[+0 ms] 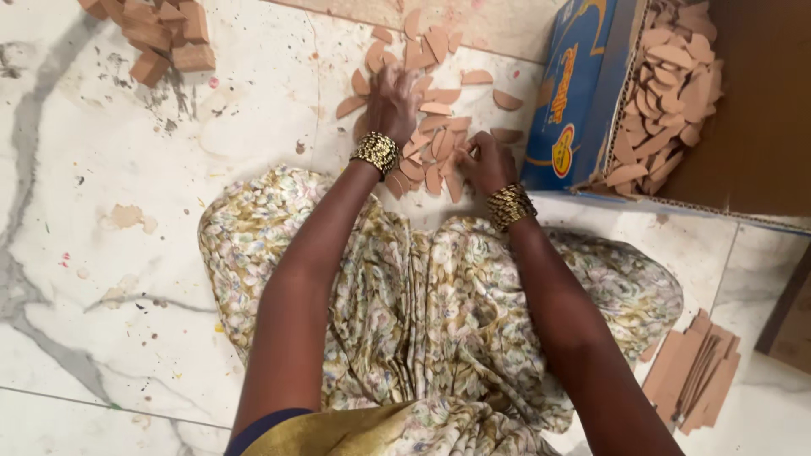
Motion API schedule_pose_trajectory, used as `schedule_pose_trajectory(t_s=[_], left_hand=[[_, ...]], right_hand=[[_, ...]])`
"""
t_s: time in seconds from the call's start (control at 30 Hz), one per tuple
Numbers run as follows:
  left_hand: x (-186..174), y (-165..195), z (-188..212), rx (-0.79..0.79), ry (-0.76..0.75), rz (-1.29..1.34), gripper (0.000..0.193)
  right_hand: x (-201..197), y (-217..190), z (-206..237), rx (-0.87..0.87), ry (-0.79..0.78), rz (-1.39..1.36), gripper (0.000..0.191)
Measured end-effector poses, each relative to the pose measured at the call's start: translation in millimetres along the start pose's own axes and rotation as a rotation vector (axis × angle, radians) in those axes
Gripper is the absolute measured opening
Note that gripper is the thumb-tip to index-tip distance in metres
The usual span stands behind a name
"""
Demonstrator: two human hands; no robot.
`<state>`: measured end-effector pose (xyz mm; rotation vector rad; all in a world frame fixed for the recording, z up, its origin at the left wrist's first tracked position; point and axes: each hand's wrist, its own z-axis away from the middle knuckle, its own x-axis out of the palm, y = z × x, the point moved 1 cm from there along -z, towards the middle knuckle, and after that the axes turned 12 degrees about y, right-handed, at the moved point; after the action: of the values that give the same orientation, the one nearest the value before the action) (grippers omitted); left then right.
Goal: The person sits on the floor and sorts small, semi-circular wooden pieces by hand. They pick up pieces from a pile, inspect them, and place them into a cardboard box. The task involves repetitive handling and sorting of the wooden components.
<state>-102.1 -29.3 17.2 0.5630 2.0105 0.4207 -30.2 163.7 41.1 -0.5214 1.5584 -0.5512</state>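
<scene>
1. The left hand (391, 100) is lying spread, palm down, on the scattered pile of flat brown half-round pieces (431, 139) on the marble floor (101, 253), at twelve o'clock from the person's lap.
2. The right hand (488, 162) is curling shut around a few of those pieces at the pile's five o'clock edge; how many it is gripping I cannot tell.
3. The open cardboard box (583, 93), at two o'clock, is holding more of the same pieces.
4. Risk, as I judge it: a sweeping left palm could be pushing pieces outward and scattering them.
5. A brittle piece could be snapping under palm pressure.
6. Hard to make out: the pieces' material, and the left fingertips, blurred. The stacked blocks (165, 34) at ten o'clock are cut off.
</scene>
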Motion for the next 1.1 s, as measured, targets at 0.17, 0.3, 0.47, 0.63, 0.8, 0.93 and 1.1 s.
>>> schedule_pose_trajectory(t_s=[0.17,0.3,0.47,0.63,0.8,0.93,1.1], left_hand=[[-6.8,3.3,-30.1,0.028,-0.060,-0.169,0.055],[-6.2,13.0,-24.9,0.095,-0.304,-0.025,0.024],[8.1,-12.8,-42.4,0.004,-0.149,0.063,0.018],[42.8,-7.1,-52.6,0.047,-0.320,-0.130,0.026],[59.1,9.6,-48.8,0.200,-0.164,-0.371,0.011],[49.6,-2.8,-51.2,0.166,-0.188,-0.070,0.034],[24.8,-53.3,-76.1,-0.438,0.047,0.216,0.016]], right_hand=[[-5.7,-0.7,-13.3,0.369,-0.208,-0.821,0.017],[-14.0,-3.6,-12.9,0.554,-0.260,-1.350,0.013],[-8.0,4.4,-11.6,0.645,-0.194,-1.352,0.023],[5.8,19.0,-9.7,0.641,-0.176,-1.100,0.026],[9.0,23.4,-7.2,0.648,-0.169,-1.074,0.022],[8.1,24.3,-7.0,0.634,-0.155,-1.016,0.022],[9.2,25.3,-6.1,0.593,-0.158,-1.048,0.023]])
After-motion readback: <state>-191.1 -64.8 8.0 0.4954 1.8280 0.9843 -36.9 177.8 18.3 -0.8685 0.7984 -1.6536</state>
